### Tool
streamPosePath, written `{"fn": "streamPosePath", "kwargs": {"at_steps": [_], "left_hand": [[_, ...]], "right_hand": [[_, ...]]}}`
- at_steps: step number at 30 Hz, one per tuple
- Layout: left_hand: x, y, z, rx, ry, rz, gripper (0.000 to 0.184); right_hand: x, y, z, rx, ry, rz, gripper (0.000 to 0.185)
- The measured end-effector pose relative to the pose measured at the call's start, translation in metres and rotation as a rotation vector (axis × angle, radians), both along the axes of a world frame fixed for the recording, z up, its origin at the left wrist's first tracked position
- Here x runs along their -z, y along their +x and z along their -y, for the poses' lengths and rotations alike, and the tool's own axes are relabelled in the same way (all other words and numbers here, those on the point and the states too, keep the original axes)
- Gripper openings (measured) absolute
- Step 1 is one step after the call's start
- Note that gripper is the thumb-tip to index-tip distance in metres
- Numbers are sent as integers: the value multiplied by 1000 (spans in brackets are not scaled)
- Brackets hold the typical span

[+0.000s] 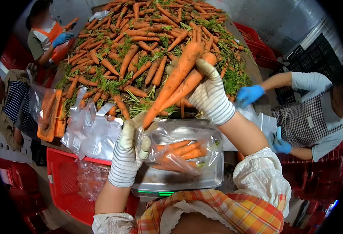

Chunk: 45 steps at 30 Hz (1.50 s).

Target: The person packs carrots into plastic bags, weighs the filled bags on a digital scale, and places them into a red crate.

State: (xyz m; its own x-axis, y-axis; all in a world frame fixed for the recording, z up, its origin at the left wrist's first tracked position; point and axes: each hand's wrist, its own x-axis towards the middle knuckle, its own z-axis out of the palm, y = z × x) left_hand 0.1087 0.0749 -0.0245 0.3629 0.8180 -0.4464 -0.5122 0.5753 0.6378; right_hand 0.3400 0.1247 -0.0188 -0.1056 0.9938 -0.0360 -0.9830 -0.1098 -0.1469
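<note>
R hand [212,91] wraps round 2 big carrots [175,78] over tabletop's [256,73] near edge. L hand [129,146] pinches clear bag [171,158] w/ carrots, on metal tray [187,181]. Carrot pile [140,38] behind; other bags [101,134] nr L corner.

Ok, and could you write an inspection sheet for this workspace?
Surface: table heaped with loose carrots and green tops.
Job's things: two raised carrots; clear bag with more carrots inside, over a metal tray.
Clutter: unused plastic bags left of the tray.
Hands: left hand, gloved, grips the bag's edge; right hand, gloved, holds the two carrots.
Cables: nothing seen.
Surroundings: red crate lower left; co-workers on both sides.
</note>
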Motion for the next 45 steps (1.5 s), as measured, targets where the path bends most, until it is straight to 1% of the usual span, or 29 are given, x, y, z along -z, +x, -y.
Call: {"fn": "streamPosePath", "kwargs": {"at_steps": [1,2,4,6,8,9,12,14,15,17,19,21,22,23,26,27,28,29,30,32,34,35,36,38,40,41,42,44,45], "left_hand": [[6,-6,0,129,117,39,44],[4,-6,4,135,124,39,44],[1,-1,13,147,277,-174,34],[-1,1,23,97,317,-181,29],[3,5,34,-90,605,-290,30],[5,-4,34,-10,629,-271,36],[-33,-25,54,196,476,-287,47],[-61,-52,63,287,295,-210,55],[-59,-58,68,230,337,-91,57],[-51,-66,74,153,444,-71,57],[-47,-71,75,123,466,-3,59],[-49,-72,69,138,406,116,61],[-50,-72,65,146,374,176,62],[-51,-72,63,151,340,236,64],[-57,-74,52,102,449,51,66],[-60,-80,47,167,438,118,67],[-63,-78,47,129,417,112,66],[-65,-76,47,91,397,106,66],[-68,-73,47,53,377,100,65],[-60,-79,41,198,602,4,64],[-78,-59,52,253,707,-245,67],[-79,-54,54,293,730,-297,68],[-73,-61,47,361,750,-291,62],[-60,-74,34,498,794,-279,52],[-69,-81,34,511,735,-535,51],[-63,-86,32,438,859,-556,49],[-69,-93,35,398,948,-681,49],[-71,-100,32,282,1121,-774,47],[-76,-109,27,272,1251,-851,47]], "right_hand": [[-2,-3,8,-13,14,32,36],[-4,-7,15,-22,30,64,37],[-4,-14,28,0,58,232,42],[-15,-24,45,-67,95,210,43],[-25,-32,62,-87,151,217,45],[-26,-35,68,-82,179,225,46],[-41,-34,87,-26,220,363,47],[-47,-26,99,7,358,461,45],[-37,-23,101,13,456,520,48],[-27,-28,109,15,561,585,50],[-24,-48,126,-232,539,1045,57],[-14,-62,125,-340,643,1577,64],[-1,-67,120,-313,765,1879,67],[3,-70,118,-414,711,2173,71],[49,-47,129,-172,960,2493,87],[42,-38,134,-256,909,2607,89],[28,-29,136,-344,852,2718,92],[6,-21,137,-580,728,2627,90],[3,-12,141,-608,714,2779,83],[-22,-3,141,-841,551,2775,71],[-44,-1,145,-750,630,2610,63],[-54,-3,152,-623,637,2492,56],[-55,-3,160,-503,627,2323,48],[-65,-10,172,-326,624,2151,42],[-81,-19,185,-249,501,2031,38],[-89,-20,190,-169,535,2038,36],[-95,-21,194,-90,567,2042,35],[-104,-20,203,81,544,2110,34],[-107,-15,205,67,506,2005,36]]}}
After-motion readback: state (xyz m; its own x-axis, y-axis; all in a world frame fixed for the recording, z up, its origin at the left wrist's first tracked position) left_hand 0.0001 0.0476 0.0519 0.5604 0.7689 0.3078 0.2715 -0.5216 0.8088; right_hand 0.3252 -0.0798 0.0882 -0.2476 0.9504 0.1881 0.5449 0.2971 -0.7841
